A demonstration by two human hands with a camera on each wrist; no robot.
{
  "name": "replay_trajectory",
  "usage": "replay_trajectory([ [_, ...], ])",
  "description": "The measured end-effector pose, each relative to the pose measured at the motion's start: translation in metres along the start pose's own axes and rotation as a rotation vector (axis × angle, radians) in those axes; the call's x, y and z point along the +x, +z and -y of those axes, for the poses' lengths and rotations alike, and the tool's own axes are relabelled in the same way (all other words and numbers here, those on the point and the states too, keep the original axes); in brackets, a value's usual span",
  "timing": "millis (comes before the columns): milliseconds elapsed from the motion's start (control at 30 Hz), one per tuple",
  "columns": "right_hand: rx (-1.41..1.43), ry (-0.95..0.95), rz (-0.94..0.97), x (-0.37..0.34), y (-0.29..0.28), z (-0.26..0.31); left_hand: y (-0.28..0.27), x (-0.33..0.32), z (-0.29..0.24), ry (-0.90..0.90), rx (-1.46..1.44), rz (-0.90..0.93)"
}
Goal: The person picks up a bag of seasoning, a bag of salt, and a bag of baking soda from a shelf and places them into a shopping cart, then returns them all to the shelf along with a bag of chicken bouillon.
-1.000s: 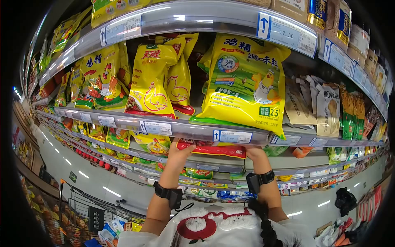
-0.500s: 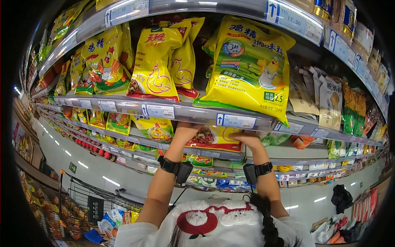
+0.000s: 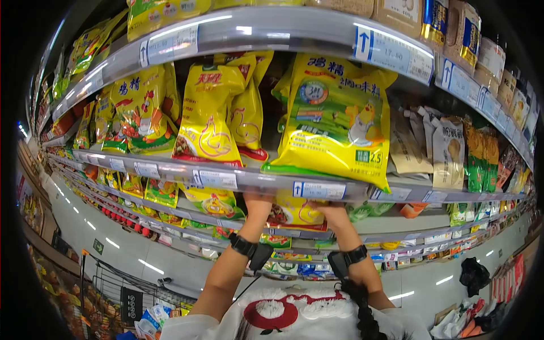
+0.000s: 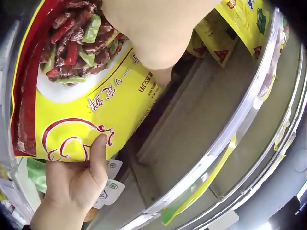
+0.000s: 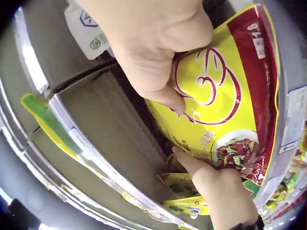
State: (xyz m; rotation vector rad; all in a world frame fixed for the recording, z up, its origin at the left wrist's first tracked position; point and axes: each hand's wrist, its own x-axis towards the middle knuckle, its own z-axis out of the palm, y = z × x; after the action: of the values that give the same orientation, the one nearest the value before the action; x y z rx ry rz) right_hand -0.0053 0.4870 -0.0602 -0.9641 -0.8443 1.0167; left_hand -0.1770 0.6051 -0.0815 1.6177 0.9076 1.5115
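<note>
Both my hands are on a yellow seasoning bag with a red end band, a hen outline and a picture of a cooked dish. The bag is in the lower shelf gap, partly hidden by the shelf edge above. My left hand holds one side; in the right wrist view its thumb lies along the bag's edge. The opposite side is in my right hand, its thumb on the printed front beside the hen. The fingers behind the bag are hidden.
Above the hands runs a shelf edge with price labels. Several upright yellow bags stand over it. Beside my left hand is another yellow bag; green packs lie right of my right hand. A shopping cart stands lower left.
The bag showed its red end a second ago; it has tipped so its yellow printed front shows. My forearms have come closer together, the left shifting right and the right shifting slightly left.
</note>
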Motion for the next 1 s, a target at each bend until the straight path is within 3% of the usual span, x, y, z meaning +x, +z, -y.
replay_trajectory([
  [33,0.028,0.041,0.094,-0.003,0.0,0.009,-0.002,-0.002,-0.005,0.01,-0.015,0.008],
  [100,0.049,0.086,0.026,-0.007,-0.003,0.009,-0.002,-0.01,-0.02,-0.066,-0.269,-0.071],
  [167,0.077,0.034,0.002,0.004,-0.011,-0.004,-0.005,-0.015,-0.042,-0.262,-0.319,-0.092],
  [233,0.373,0.165,-0.086,0.008,-0.018,-0.011,-0.005,-0.014,-0.032,-0.27,-0.327,-0.11],
  [300,0.384,0.226,-0.092,0.014,-0.019,-0.016,-0.003,-0.016,-0.015,-0.293,-0.33,-0.128],
  [367,0.279,0.035,-0.061,0.022,-0.023,-0.03,0.004,-0.01,0.012,0.056,-0.064,-0.214],
  [433,0.228,-0.008,-0.128,0.026,-0.022,-0.031,0.007,-0.008,0.028,0.095,-0.043,-0.232],
  [500,0.091,-0.113,-0.152,0.028,-0.027,-0.034,0.009,-0.008,0.023,-0.015,0.036,-0.253],
  [533,0.02,-0.179,-0.162,0.032,-0.03,-0.034,0.009,-0.009,0.016,-0.042,-0.107,-0.173],
  [600,-0.121,-0.296,-0.195,0.026,-0.045,-0.039,0.018,-0.01,0.022,0.028,-0.023,-0.232],
  [667,-0.267,-0.387,-0.231,0.066,-0.025,-0.027,0.033,-0.014,0.096,-0.001,-0.038,-0.222],
  [700,-0.338,-0.431,-0.245,0.07,-0.024,-0.028,0.042,-0.012,0.159,0.219,0.382,-0.15],
  [733,-0.407,-0.472,-0.256,0.071,-0.023,-0.032,0.043,-0.008,0.164,0.434,0.804,-0.068],
  [800,-0.545,-0.543,-0.28,0.065,-0.027,-0.042,0.041,-0.011,0.174,0.439,0.813,-0.062],
  [967,-0.903,-0.639,-0.325,0.073,-0.035,-0.052,0.037,0.019,0.124,0.454,0.837,0.009],
  [1000,-0.979,-0.659,-0.328,0.075,-0.035,-0.055,0.023,0.001,0.119,0.456,0.838,0.024],
])
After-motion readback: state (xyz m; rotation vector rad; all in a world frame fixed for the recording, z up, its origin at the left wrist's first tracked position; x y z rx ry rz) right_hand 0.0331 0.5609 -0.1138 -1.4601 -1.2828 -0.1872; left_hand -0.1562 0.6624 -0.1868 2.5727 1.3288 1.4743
